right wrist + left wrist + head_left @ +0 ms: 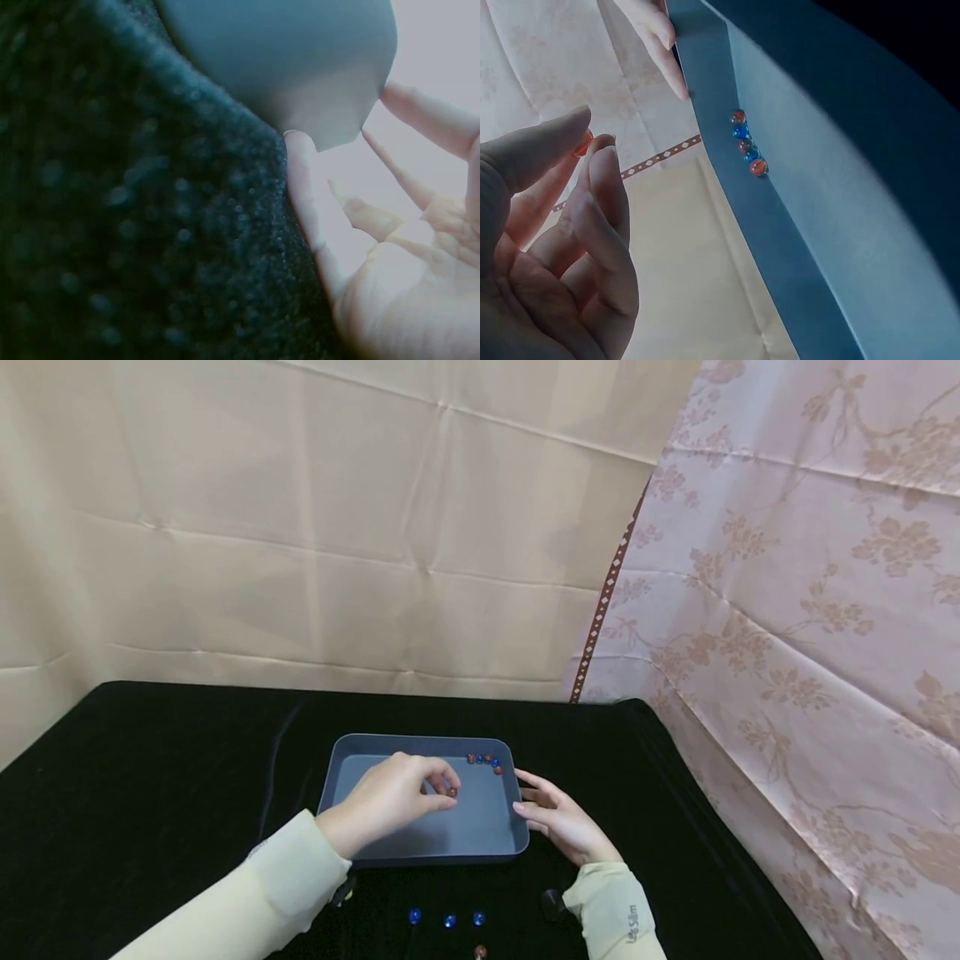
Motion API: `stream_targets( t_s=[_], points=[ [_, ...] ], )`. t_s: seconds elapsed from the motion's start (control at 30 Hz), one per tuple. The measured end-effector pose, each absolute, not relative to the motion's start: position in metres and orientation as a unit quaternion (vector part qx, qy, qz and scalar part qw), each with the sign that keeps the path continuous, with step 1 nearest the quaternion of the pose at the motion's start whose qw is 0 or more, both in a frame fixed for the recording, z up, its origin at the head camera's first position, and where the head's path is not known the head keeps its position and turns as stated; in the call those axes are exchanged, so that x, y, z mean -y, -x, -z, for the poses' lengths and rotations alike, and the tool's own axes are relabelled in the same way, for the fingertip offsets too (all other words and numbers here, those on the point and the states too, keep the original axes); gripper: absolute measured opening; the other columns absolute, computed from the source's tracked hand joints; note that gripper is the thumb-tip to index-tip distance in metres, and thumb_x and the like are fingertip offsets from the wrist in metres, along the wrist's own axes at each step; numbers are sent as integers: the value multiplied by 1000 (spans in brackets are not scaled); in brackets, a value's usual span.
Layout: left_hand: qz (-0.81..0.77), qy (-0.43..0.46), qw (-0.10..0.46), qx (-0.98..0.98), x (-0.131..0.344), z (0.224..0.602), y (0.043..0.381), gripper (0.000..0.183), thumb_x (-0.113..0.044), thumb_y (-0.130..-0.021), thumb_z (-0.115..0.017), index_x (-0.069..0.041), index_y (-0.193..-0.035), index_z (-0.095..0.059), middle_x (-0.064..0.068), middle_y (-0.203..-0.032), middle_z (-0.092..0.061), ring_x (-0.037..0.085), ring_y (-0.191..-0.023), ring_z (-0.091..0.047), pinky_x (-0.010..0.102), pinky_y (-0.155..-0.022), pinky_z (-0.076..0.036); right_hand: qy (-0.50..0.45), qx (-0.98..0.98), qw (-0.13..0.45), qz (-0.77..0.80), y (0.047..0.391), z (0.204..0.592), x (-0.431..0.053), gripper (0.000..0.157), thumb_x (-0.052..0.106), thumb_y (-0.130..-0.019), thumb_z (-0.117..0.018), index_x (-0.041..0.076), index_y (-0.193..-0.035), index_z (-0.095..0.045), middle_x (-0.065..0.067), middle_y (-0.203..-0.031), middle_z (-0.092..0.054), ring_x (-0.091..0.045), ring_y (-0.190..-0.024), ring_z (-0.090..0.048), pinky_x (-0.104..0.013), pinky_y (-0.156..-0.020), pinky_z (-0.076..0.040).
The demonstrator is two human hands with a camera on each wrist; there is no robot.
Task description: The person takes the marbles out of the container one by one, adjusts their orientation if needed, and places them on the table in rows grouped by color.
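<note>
Head view, left hand (401,793): I pinch one reddish marble (452,792) between thumb and fingertips, above the middle of the tray (431,857).
Head view, right hand (566,825): my fingers are apart and fairly straight, touching the tray's right edge.
Head view, marble row (487,759): five marbles, reddish and blue by turns, bend round the tray's far right corner.
Head view, table (187,760): black cloth under the tray; past the tray's near edge lie three blue marbles (450,921) and, nearer me, one brownish marble (480,952).
Head view, curtains: cream curtain (360,552) beyond the table's far edge, floral curtain (810,543) along its right.
Left wrist view, pinch: thumb and forefinger are clamped on the reddish marble, which is partly hidden; the marble row sits against the tray's wall.
Right wrist view, tray corner: my thumb tip and forefinger touch its outside, spread around it.
</note>
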State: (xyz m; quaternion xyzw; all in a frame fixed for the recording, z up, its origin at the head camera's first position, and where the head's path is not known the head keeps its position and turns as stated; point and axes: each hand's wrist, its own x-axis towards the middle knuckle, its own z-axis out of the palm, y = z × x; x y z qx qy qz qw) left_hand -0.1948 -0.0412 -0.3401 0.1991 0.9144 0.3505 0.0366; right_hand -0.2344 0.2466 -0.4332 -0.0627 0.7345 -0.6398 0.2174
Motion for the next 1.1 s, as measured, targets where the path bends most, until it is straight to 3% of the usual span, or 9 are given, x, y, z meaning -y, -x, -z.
stream_targets(
  t_s=[0.4,0.9,1.1],
  points=[
    [-358,-227,48,-904,38,349,188,11,-23,-87,-75,-25,-97,-71,-10,-88,-72,5,-76,-63,29,-66,-50,65,-733,220,640,235,433,-248,64,21,-100,-57,18,-156,-27,-26,-155,-30,-34,-133,-49,-45,-110,-41],
    [-377,-248,69,-890,40,360,172,11,-31,-87,-75,-26,-96,-72,-14,-83,-70,3,-72,-61,26,-62,-47,59,-734,211,644,234,431,-245,64,22,-98,-60,17,-155,-30,-26,-154,-32,-34,-132,-49,-44,-109,-43],
    [-386,-261,76,-881,39,366,165,14,-30,-87,-75,-21,-97,-73,-15,-80,-69,1,-67,-59,25,-59,-46,58,-734,213,642,234,432,-246,64,22,-99,-59,17,-155,-29,-25,-154,-32,-31,-130,-51,-44,-109,-43]
  ],
)
